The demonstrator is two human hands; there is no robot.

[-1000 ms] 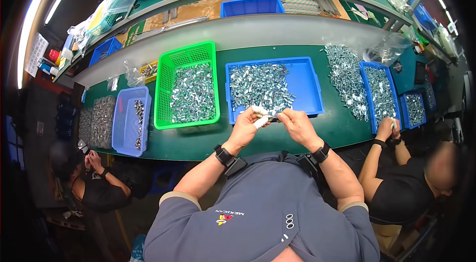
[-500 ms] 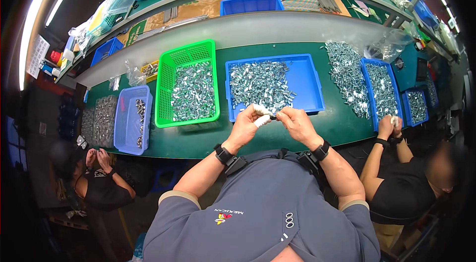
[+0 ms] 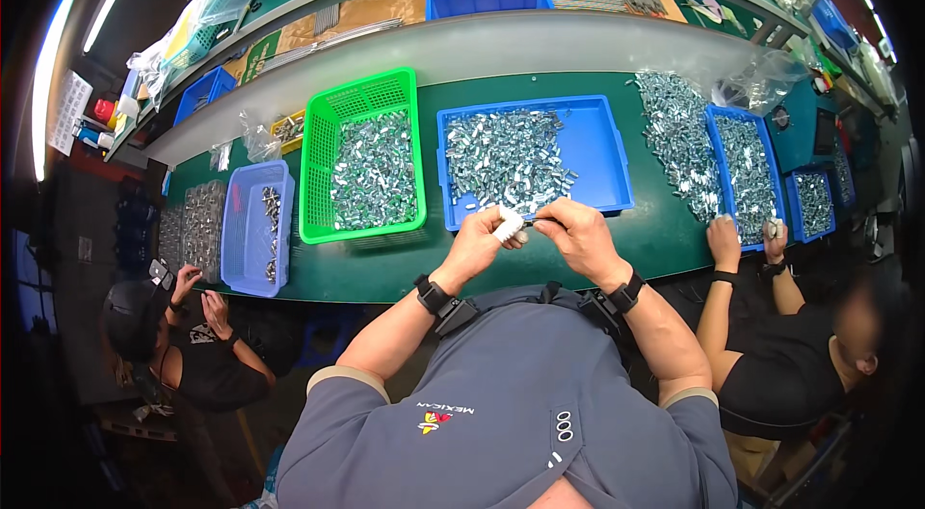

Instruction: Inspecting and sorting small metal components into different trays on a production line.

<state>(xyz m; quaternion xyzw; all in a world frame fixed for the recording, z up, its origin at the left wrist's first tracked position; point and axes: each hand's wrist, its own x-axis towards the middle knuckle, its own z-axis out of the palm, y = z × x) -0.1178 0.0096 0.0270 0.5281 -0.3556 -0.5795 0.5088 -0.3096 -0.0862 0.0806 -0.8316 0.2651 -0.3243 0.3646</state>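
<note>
My left hand (image 3: 480, 245), with white wraps on its fingers, is closed at the front edge of the blue tray (image 3: 599, 157). My right hand (image 3: 581, 237) meets it there, thumb and fingers pinched. Between the fingertips is a small dark piece (image 3: 529, 221), mostly hidden, its kind too small to make out. Just beyond my hands, many small shiny metal parts (image 3: 506, 157) fill the left side of the tray; its right side shows bare blue.
Left of the tray stand a green basket (image 3: 310, 157) of metal parts and a pale blue bin (image 3: 241, 230). A loose heap of parts (image 3: 674, 143) and another filled blue tray (image 3: 773, 172) lie right. Co-workers sit on both sides. A shelf (image 3: 617, 32) runs behind.
My hands stay together while the left fingers curl and turn around the piece. The right co-worker's hands have moved apart, and the left co-worker's hands have shifted too.
</note>
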